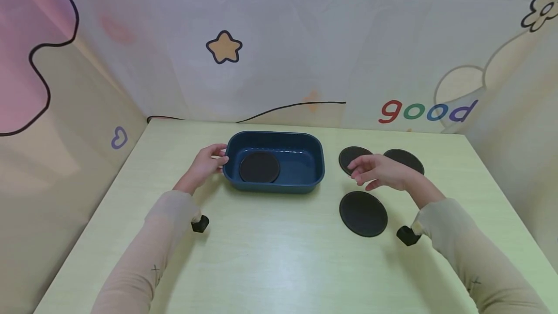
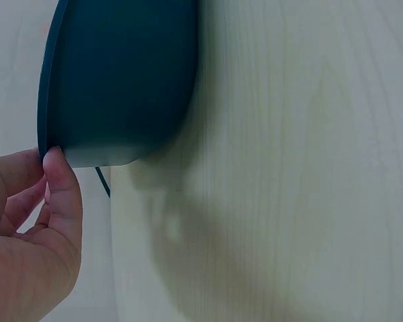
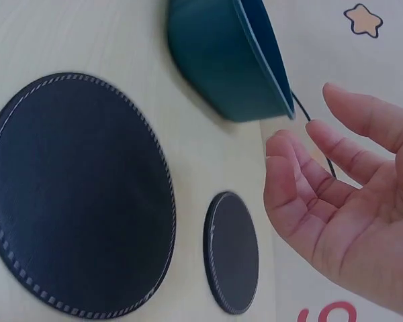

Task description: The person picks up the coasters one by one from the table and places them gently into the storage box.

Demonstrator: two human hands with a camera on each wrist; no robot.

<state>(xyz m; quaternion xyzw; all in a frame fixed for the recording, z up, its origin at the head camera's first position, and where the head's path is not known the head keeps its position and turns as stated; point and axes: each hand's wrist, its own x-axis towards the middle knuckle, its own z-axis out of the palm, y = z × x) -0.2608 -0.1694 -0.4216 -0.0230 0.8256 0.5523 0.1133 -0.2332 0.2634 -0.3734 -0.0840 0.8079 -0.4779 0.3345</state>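
Left hand (image 1: 204, 163) pinches tray (image 1: 302, 171) at left end; one disc (image 1: 259, 167) inside tray, three black rounds (image 1: 364, 213) right of tray; right hand (image 1: 383, 172) empty, fingers loosely bent; stray brush could shift rounds, one-sided tug skew tray

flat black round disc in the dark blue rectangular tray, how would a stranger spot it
On the pale wood-grain table stands a dark blue rectangular tray, its left end pinched by the person's left hand. The flat black round disc lies inside the tray, toward that hand. It alone is inside; the three other black discs lie on the table, to the tray's right.
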